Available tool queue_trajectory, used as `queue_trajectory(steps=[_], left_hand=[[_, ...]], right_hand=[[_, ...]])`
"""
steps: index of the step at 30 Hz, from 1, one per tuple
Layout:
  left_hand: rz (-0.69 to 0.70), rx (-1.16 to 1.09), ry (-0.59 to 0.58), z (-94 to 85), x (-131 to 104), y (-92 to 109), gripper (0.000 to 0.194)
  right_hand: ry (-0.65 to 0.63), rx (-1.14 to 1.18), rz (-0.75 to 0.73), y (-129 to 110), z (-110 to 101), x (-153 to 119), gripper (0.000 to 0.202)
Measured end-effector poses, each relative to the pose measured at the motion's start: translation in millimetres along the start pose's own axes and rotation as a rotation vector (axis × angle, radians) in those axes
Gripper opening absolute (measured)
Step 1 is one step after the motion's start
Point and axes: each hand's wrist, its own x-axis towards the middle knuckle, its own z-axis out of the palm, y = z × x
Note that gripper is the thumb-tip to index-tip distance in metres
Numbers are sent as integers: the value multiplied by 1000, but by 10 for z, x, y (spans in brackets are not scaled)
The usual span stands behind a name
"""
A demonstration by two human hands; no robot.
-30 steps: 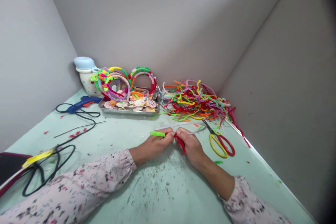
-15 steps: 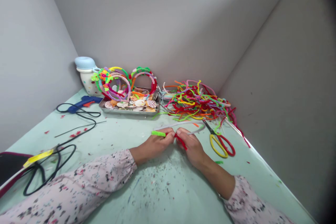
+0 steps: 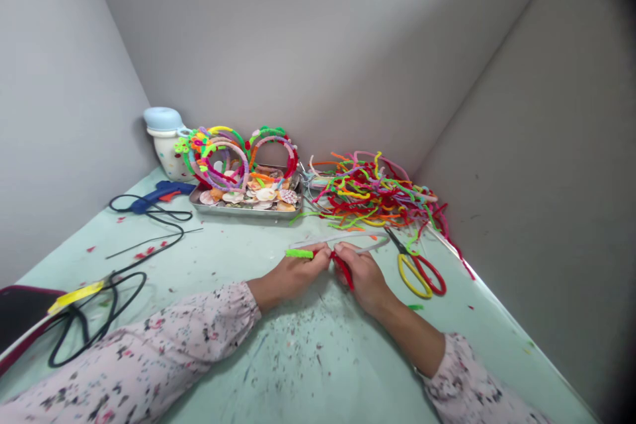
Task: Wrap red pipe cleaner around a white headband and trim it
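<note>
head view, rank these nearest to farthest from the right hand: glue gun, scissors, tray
1. Scissors, just right of the right hand
2. Tray, beyond the hand, to its left
3. Glue gun, farther left, beside the tray

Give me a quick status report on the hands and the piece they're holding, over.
Left hand and right hand close together, both pinching red fuzzy strip. Green end pokes out past left. Scissors lie nearby on right, apparently out of the way.
</note>
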Motion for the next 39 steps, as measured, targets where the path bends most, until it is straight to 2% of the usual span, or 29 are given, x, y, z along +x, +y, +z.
queue_trajectory(steps=[12, 19, 27, 31, 35, 37, 39], left_hand=[[30, -78, 24, 13, 11, -28, 27], [-7, -108, 27, 18, 12, -3, 28], [-60, -217, 4, 32, 19, -116, 26], [-92, -240, 39, 20, 31, -156, 28], [-156, -337, 105, 10, 59, -155, 26], [-173, -389, 130, 5, 72, -144, 27], [-171, -423, 147, 3, 80, -134, 26]], right_hand=[[-25, 19, -34, 69, -15, 30, 36], [-32, -11, -15, -16, 6, -2, 34], [-39, -87, -11, -57, 9, -4, 37], [-9, -81, -86, -77, 32, -6, 39], [51, 10, -104, -63, 23, -2, 26], [50, 69, -98, -61, 12, -2, 17], [31, 65, -116, -69, 10, -3, 17]])
